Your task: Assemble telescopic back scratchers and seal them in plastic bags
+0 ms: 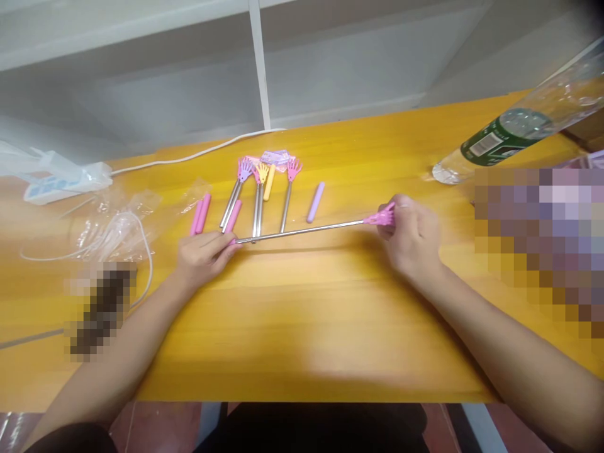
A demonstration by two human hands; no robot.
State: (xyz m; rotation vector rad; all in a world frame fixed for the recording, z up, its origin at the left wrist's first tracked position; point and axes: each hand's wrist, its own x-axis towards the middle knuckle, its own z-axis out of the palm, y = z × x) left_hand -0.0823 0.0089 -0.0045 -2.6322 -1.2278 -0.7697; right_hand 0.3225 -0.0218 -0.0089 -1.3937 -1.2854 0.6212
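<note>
Left hand [204,257], one: fingers pinched about the pink end of a scratcher [306,231]. Right hand [414,236], one: curled round the pink claw at the opposite end of the same piece. Held scratcher, one: metal rod, spanning the gap between the two hands above the table [330,340], on the near side of the row of loose pieces; in view it crosses the lower ends of some of their rods.

Loose scratchers, at least four, lying on the table with claws toward the wall [340,69]: one purple claw [244,170], one yellow claw [261,172], one pink claw [293,167] a little apart at the right, and more pink showing beside the yellow; overlap prevents an exact count. Rods below them, about five.

Tubes, five: three pink, being a pair [201,214] near the left hand and a single [233,217] just beyond its fingers; one yellow [269,182], beside the yellow claw; one purple [316,202], right of the row.

Packets [276,157], a small overlapping group behind the claws, number unclear.

Bottle [495,141], one: clear, green label, far right.

Power strip [68,182], one: white, far left, with cable [198,153] along the wall.

Pixelated patches, two: one beside the left forearm, one at right.
</note>
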